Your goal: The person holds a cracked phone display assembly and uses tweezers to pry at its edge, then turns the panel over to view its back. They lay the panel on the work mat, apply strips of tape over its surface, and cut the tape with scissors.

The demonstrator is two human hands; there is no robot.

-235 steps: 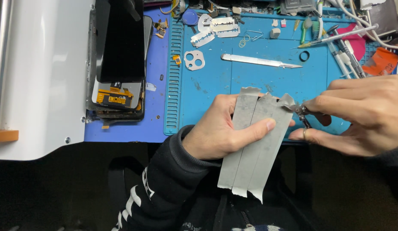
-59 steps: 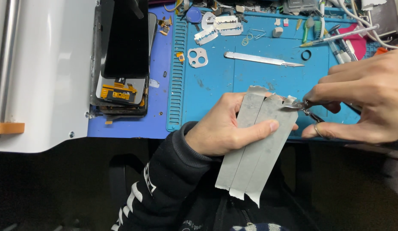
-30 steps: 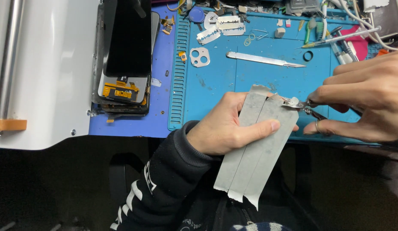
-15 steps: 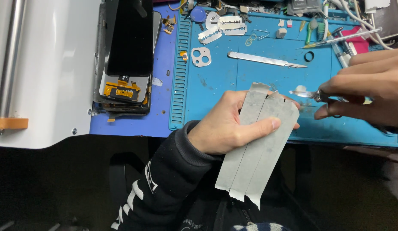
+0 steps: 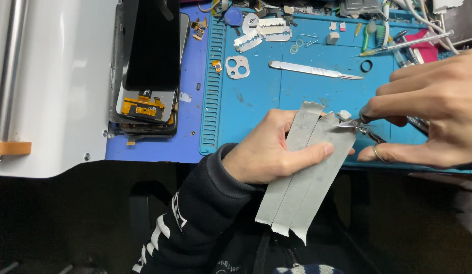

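My left hand grips a pair of long grey tape strips side by side, thumb pressed across them; their lower ends hang past the mat's front edge. My right hand pinches slim metal tweezers whose tip touches the top right corner of the strips, where a small whitish scrap sits. Both hands hover over the blue work mat.
An opened phone with orange flex cables lies left of the mat beside a white machine housing. On the mat: a scalpel, razor blades, a camera frame piece, a small black ring, several tools at the back right.
My right hand pulled away to the right half a second ago, then came back; the tweezers' tip is again at the strips' top right corner. The left hand has stayed put.
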